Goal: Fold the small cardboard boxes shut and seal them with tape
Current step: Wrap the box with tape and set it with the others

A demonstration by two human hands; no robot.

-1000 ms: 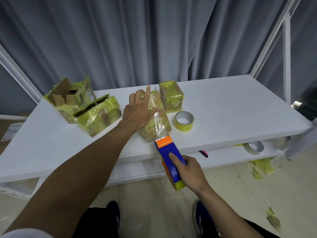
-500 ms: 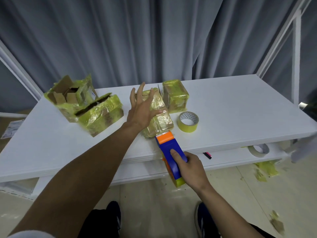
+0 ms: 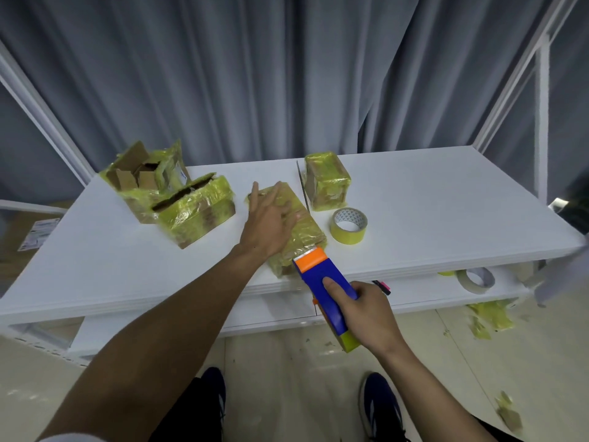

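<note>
A small cardboard box (image 3: 307, 231) wrapped in yellow tape lies near the front edge of the white table (image 3: 446, 212). My left hand (image 3: 269, 226) presses flat on its top, fingers straight and spread. My right hand (image 3: 366, 314) grips a blue and orange tape dispenser (image 3: 325, 285); its orange head touches the box's near end. A sealed box (image 3: 326, 180) stands just behind. Two boxes with open flaps (image 3: 143, 177) (image 3: 197, 212) sit at the left. A yellow tape roll (image 3: 349, 224) lies to the right of the pressed box.
A thin blade-like strip (image 3: 302, 186) stands between the two middle boxes. A lower shelf holds a pale tape roll (image 3: 475, 279) and a marker (image 3: 381, 286). Yellow tape scraps (image 3: 490, 317) litter the floor at the right. Grey curtains hang behind the table.
My left hand has flattened down onto the box top. The dispenser has moved forward against the box's near end, and the stretch of clear tape seen earlier now lies on the box.
</note>
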